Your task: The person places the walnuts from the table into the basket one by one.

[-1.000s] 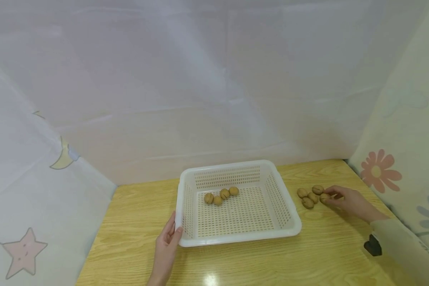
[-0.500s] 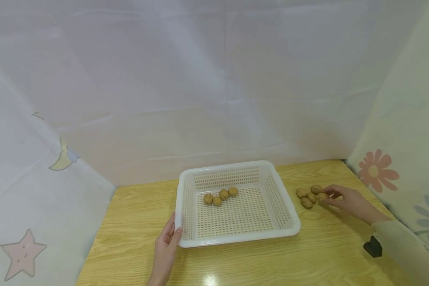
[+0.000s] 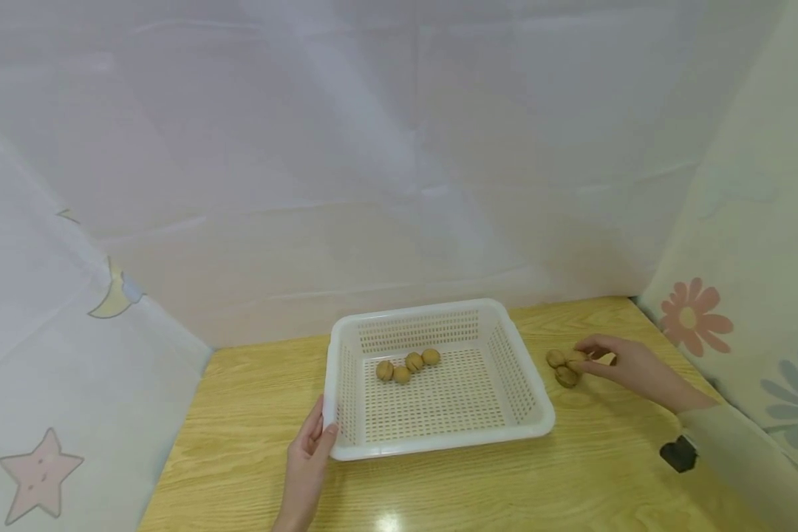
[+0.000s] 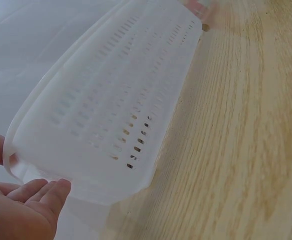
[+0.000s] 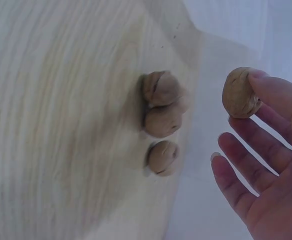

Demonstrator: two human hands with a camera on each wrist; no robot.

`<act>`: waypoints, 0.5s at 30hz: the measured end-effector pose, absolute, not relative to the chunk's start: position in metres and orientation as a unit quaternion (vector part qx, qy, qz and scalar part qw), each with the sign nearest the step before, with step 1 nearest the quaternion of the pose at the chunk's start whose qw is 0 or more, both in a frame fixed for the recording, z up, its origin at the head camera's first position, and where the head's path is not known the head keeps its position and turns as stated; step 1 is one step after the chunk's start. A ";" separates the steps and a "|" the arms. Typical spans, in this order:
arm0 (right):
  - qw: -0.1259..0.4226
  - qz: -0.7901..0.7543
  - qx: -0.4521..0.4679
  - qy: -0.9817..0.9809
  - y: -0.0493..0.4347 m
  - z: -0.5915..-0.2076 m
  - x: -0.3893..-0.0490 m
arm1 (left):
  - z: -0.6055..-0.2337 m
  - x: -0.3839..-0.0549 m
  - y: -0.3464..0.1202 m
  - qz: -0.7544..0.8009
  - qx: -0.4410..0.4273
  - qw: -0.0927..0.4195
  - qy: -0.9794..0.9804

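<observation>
My left hand (image 3: 304, 465) holds the left rim of a white plastic basket (image 3: 439, 445), thumb over the edge and fingers against the outside. The left wrist view shows those fingers (image 4: 48, 197) beside the slotted wall. Several walnuts (image 3: 402, 375) lie together inside, toward the back left. To the right of the basket, my right hand (image 3: 628, 366) pinches a walnut (image 5: 240, 94) between thumb and fingertips, raised off the table. More walnuts (image 5: 162, 121) lie close together on the wood beside it; the hand partly covers this group in the head view.
The basket stands on a wood-grain table (image 3: 253, 414). Pale cloth (image 3: 292, 185) hangs behind it and along both sides, printed with a star (image 3: 43, 473) and flowers (image 3: 688, 318). A black object (image 3: 680, 454) sits at the right sleeve.
My right hand has moved left over the walnut group and lifted the walnut it was touching. My left hand stays on the basket rim, and the head view has shifted slightly.
</observation>
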State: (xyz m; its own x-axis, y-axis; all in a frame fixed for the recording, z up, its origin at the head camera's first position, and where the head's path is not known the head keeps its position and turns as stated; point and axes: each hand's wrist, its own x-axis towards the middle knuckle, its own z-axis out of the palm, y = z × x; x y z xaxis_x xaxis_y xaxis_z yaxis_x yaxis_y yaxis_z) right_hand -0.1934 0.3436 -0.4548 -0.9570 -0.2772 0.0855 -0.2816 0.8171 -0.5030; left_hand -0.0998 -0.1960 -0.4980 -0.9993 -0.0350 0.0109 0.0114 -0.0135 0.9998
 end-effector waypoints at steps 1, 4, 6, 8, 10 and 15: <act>0.006 0.264 0.150 -0.953 0.340 -0.452 -0.194 | -0.498 -0.100 -0.196 -0.711 0.009 0.016 -0.702; 0.008 0.266 0.160 -0.951 0.331 -0.443 -0.196 | -0.497 -0.099 -0.196 -0.710 0.012 0.015 -0.704; 0.005 0.270 0.161 -0.949 0.324 -0.437 -0.197 | -0.497 -0.099 -0.196 -0.710 0.012 0.015 -0.704; 0.000 0.274 0.162 -0.948 0.317 -0.430 -0.198 | -0.497 -0.099 -0.196 -0.710 0.011 0.015 -0.704; -0.007 0.276 0.165 -0.947 0.310 -0.425 -0.199 | -0.497 -0.100 -0.196 -0.711 0.009 0.016 -0.702; -0.022 0.279 0.169 -0.945 0.291 -0.413 -0.205 | -0.496 -0.100 -0.196 -0.713 0.010 0.014 -0.701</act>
State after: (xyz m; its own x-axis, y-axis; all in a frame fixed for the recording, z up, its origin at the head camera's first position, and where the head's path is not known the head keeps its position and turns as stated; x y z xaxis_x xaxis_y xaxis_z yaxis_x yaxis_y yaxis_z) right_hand -0.2049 0.2906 -0.4132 -0.9419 -0.3316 0.0531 -0.3072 0.7868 -0.5353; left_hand -0.0997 -0.1956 -0.4960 -0.9994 -0.0345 0.0050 0.0056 -0.0168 0.9998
